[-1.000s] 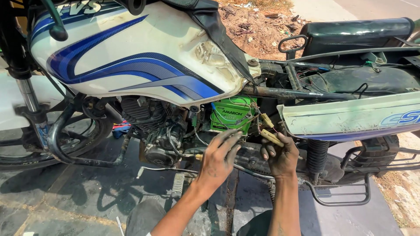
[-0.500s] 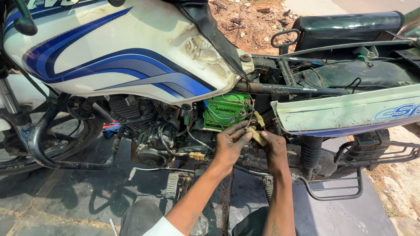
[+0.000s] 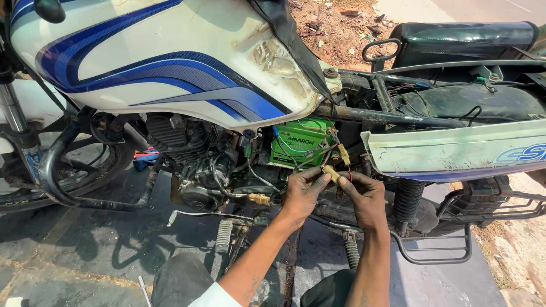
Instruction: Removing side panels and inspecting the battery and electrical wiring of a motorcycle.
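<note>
both hands met under the green battery [image 3: 300,142] — left hand [image 3: 301,193] and right hand [image 3: 364,196] each had a grip clamped on one small yellow plug [image 3: 331,173], just beside the motorcycle's side panel [image 3: 455,152].

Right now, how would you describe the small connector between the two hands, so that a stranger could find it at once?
Start at the white and blue fuel tank of the motorcycle and look below its rear end, to the green battery. Just under the battery, the left hand and right hand meet on a small yellowish wire connector. Unlike the similar connector hanging above it, this one is pinched by fingertips.
</note>
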